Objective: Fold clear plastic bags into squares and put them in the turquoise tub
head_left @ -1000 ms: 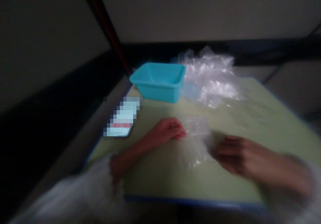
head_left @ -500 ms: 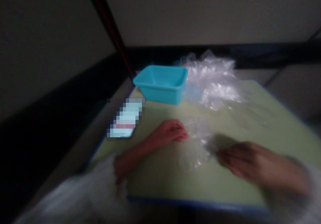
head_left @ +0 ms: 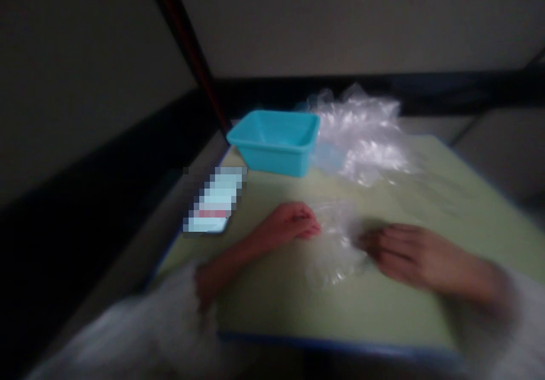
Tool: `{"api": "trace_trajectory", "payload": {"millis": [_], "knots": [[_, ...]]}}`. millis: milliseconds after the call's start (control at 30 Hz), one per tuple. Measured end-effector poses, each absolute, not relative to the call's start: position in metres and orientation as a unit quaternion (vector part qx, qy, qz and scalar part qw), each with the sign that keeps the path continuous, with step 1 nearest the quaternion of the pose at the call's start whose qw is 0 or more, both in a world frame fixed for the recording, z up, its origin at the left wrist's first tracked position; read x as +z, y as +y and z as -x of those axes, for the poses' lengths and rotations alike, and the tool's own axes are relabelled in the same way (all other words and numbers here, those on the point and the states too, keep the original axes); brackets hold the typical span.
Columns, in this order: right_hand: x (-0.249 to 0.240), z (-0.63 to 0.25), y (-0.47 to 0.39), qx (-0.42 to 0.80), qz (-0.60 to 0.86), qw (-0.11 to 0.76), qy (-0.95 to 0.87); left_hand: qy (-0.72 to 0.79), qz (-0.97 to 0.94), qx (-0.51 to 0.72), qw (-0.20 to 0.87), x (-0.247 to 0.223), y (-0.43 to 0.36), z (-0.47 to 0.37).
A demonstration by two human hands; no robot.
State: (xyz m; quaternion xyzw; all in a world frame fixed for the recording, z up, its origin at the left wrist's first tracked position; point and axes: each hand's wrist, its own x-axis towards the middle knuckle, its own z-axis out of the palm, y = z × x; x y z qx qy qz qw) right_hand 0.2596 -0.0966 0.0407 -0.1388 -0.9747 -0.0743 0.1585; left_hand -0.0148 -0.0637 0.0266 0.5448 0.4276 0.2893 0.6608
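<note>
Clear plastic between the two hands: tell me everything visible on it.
The clear plastic looks thin, see-through and wrinkled, with bright glints towards its near end. It lies roughly flat on the yellow-green tabletop, which shows through it. The left hand meets its left side; the right hand is at its right side, contact unclear. Blur hides whether it is a bag or sheet.

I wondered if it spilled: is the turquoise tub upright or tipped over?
Upright: the turquoise tub stands on the table, its open top facing up.
</note>
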Motion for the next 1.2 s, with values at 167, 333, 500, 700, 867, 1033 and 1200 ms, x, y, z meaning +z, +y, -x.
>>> {"api": "trace_trajectory", "payload": {"millis": [167,333,500,700,867,1033,1200], "knots": [[0.036,-0.260,-0.090,-0.077,0.144,0.153,-0.975,0.423,-0.550,0.290,0.659,0.026,-0.063,0.014],[0.031,-0.264,-0.088,-0.080,0.157,0.145,-0.974,0.424,-0.561,0.289,0.649,0.024,-0.063,0.013],[0.028,-0.267,-0.087,-0.085,0.149,0.122,-0.978,0.419,-0.569,0.290,0.645,0.024,-0.063,0.012],[0.037,-0.265,-0.088,-0.037,0.180,0.142,-0.973,0.434,-0.593,0.297,0.610,0.026,-0.061,0.016],[0.040,-0.265,-0.088,0.004,0.208,0.154,-0.966,0.460,-0.624,0.284,0.565,0.029,-0.060,0.022],[0.042,-0.265,-0.087,0.031,0.230,0.158,-0.960,0.483,-0.647,0.274,0.522,0.031,-0.059,0.024],[0.039,-0.267,-0.084,0.034,0.239,0.167,-0.956,0.481,-0.649,0.304,0.505,0.030,-0.058,0.024]]}}
